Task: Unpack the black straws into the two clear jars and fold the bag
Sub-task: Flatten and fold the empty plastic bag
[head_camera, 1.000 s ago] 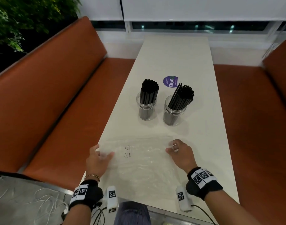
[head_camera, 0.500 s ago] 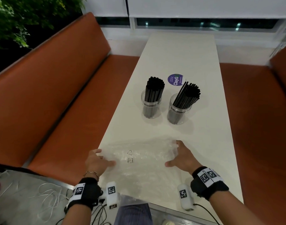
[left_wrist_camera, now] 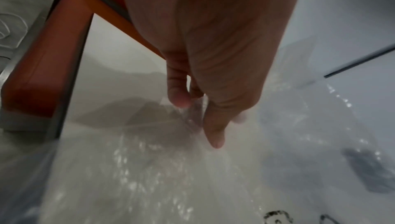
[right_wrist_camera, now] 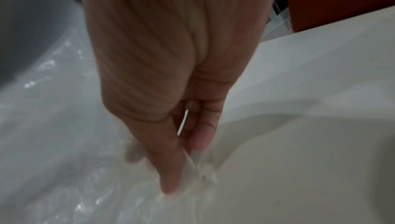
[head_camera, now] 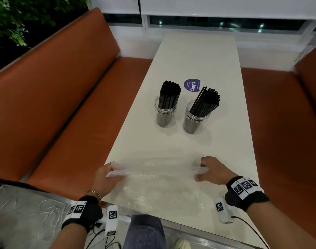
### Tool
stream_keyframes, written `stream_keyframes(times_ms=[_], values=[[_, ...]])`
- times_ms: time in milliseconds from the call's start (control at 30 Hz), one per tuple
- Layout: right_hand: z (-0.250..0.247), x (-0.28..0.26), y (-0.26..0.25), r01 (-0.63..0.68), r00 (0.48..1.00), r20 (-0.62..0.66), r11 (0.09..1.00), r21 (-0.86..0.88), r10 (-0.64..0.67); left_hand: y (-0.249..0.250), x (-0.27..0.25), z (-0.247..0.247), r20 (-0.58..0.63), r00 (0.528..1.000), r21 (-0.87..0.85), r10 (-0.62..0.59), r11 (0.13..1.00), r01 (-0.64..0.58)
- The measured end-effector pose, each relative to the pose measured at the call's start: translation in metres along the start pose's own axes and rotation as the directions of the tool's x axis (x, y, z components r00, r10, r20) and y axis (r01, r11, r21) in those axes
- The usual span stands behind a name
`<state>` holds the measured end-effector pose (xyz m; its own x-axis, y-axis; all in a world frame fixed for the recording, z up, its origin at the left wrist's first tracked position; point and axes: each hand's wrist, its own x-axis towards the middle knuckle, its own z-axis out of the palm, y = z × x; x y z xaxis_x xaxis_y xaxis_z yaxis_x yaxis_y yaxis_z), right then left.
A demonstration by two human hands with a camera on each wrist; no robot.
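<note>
Two clear jars stand mid-table, the left jar [head_camera: 165, 115] and the right jar [head_camera: 195, 121], each packed with black straws [head_camera: 169, 95]. Near the front edge lies the clear plastic bag [head_camera: 159, 178], its far edge lifted and folded toward me. My left hand [head_camera: 107, 177] pinches the bag's left far corner between thumb and fingers [left_wrist_camera: 179, 95]; the bag [left_wrist_camera: 138, 168] spreads below it. My right hand [head_camera: 205, 169] pinches the right far corner, thumb [right_wrist_camera: 169, 168] against fingers, with the bag [right_wrist_camera: 64, 160] trailing to the left.
The long white table [head_camera: 198, 56] runs away from me between two orange benches [head_camera: 51, 97]. A round purple sticker [head_camera: 192, 85] lies behind the jars. Cables and a grey surface [head_camera: 28, 212] sit at lower left. My knee [head_camera: 144, 230] shows below the table edge.
Both hands went from resting flat on the bag's sides to pinching its far corners. The far edge has risen off the table and come toward me.
</note>
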<state>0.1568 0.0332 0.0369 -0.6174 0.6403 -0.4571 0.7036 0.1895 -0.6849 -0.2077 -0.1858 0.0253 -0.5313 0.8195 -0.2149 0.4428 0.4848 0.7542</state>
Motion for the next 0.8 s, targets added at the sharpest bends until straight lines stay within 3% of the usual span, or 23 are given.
stream_keyframes(times_ms=[133,233,367,500,567,667,733,800], values=[[0.0,0.0,0.006,0.213,0.955,-0.199,0.975,-0.062,-0.222,-0.003,0.004,0.003,-0.024,0.989,0.03,0.144,0.989,-0.143],[0.007,-0.001,0.016,0.256,0.901,-0.324,0.956,-0.142,-0.29,-0.009,0.002,0.005,-0.041,0.965,0.084,0.258,0.963,-0.254],[0.018,-0.001,0.028,0.246,0.871,-0.357,0.929,-0.277,-0.337,-0.026,-0.01,0.014,0.037,0.902,0.239,0.429,0.873,-0.425],[0.022,-0.006,0.032,0.227,0.873,-0.313,0.88,-0.418,-0.374,-0.032,-0.019,0.014,0.192,0.828,0.436,0.526,0.711,-0.552],[0.023,-0.009,0.033,0.214,0.878,-0.282,0.845,-0.49,-0.386,-0.015,-0.021,0.006,0.298,0.822,0.545,0.485,0.62,-0.564],[0.022,-0.014,0.026,0.227,0.874,-0.255,0.813,-0.537,-0.413,0.025,-0.019,0.0,0.421,0.863,0.683,0.278,0.529,-0.503],[0.023,-0.021,0.014,0.199,0.912,-0.214,0.833,-0.516,-0.35,0.049,-0.017,0.006,0.412,0.902,0.723,0.133,0.554,-0.412],[0.025,-0.028,0.006,0.185,0.935,-0.173,0.844,-0.503,-0.308,0.07,-0.013,0.021,0.376,0.917,0.704,0.131,0.603,-0.375]])
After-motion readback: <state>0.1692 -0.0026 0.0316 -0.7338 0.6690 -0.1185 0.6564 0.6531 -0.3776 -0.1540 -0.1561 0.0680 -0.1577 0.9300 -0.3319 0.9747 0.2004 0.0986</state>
